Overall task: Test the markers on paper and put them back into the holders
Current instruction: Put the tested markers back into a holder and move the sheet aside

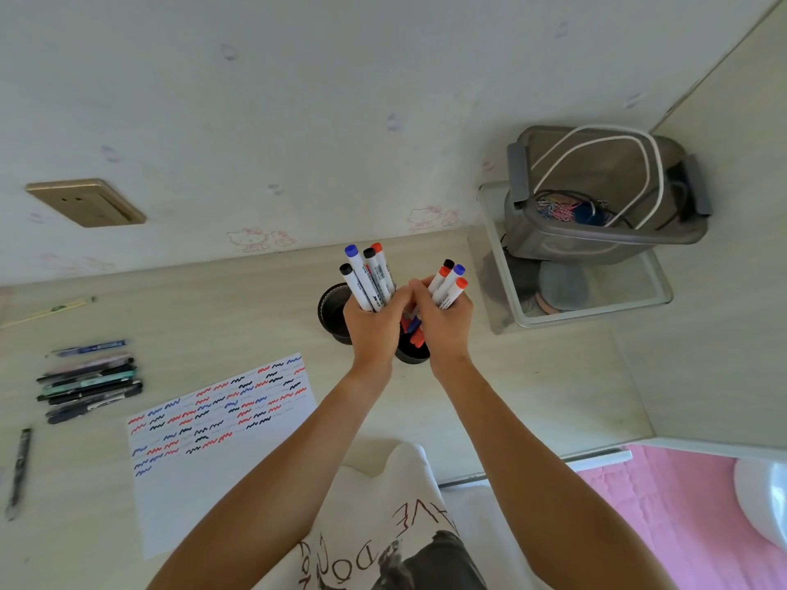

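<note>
Both hands are clenched around bundles of markers, held side by side and touching at the thumbs above the desk (489, 376). Left hand (369, 319) grasps four white-barrelled markers (369, 279), caps pointing up and far: one blue, two black, one red-orange. Right hand (443, 319) grasps a second bundle (449, 285), caps likewise up: one black, one blue, two red-orange.

Holders: two dark round mesh cups sit on the desk directly under the hands. Left holder (330, 306) shows its rim and wall just left of the left hand; its contents cannot be made out. Near holder (411, 355) is mostly hidden beneath the two wrists; red and blue markers (414, 330) are visible standing inside it, between the hands.

Paper (221, 453): white sheet lying on the desk, near and left of the hands, well apart from the holders. Its far half is covered with rows of short squiggles in red, blue and black; the near half is blank.

Other items: a row of dark and teal pens (91, 385) lies left of the paper, and a single dark pen (19, 470) lies nearer, at the left edge. A grey plastic bin (604, 193) holding white cord and coloured clips stands on a clear tray (596, 291) in the far right corner. A brass wall socket (85, 202) is mounted far left.
</note>
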